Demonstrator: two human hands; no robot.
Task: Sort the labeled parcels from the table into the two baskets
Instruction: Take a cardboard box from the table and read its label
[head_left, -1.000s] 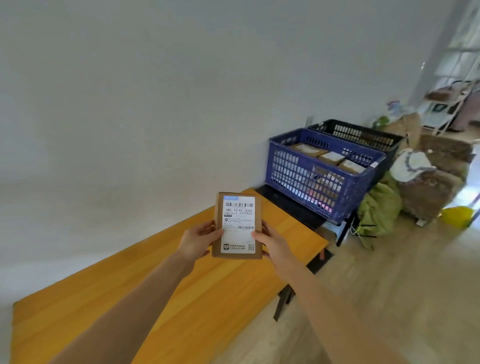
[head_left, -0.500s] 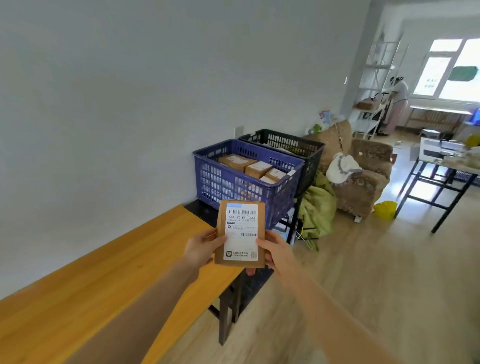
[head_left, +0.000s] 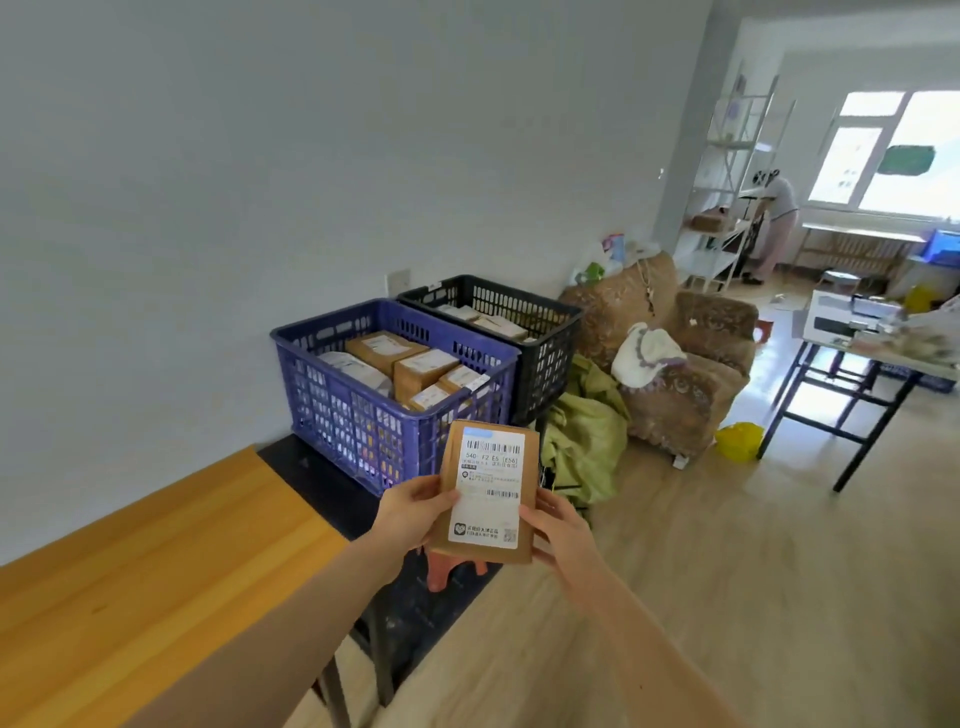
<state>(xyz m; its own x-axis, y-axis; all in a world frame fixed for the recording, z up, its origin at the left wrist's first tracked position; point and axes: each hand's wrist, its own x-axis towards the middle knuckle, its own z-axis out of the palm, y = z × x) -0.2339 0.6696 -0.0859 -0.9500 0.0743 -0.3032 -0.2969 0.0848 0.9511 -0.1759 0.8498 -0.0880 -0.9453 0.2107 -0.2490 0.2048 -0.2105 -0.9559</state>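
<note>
I hold a flat brown parcel (head_left: 485, 493) with a white barcode label upright, label facing me. My left hand (head_left: 413, 509) grips its left edge and my right hand (head_left: 558, 530) grips its lower right edge. The parcel hangs in the air past the end of the wooden table (head_left: 156, 561), just in front of the blue basket (head_left: 358, 415). Several labeled parcels lie in the blue basket. Behind it stands a black basket (head_left: 545, 358) with a few parcels inside.
Both baskets stand on a low black stand (head_left: 322, 483) against the grey wall. A green sack (head_left: 587, 441) and a brown armchair (head_left: 685, 364) sit to the right. A black-legged table (head_left: 878, 364) stands far right. A person (head_left: 776, 223) stands by shelves near the window.
The view has swung right and nearer to the baskets. The parcel, still held in both hands, has moved off the table end toward the blue basket.
</note>
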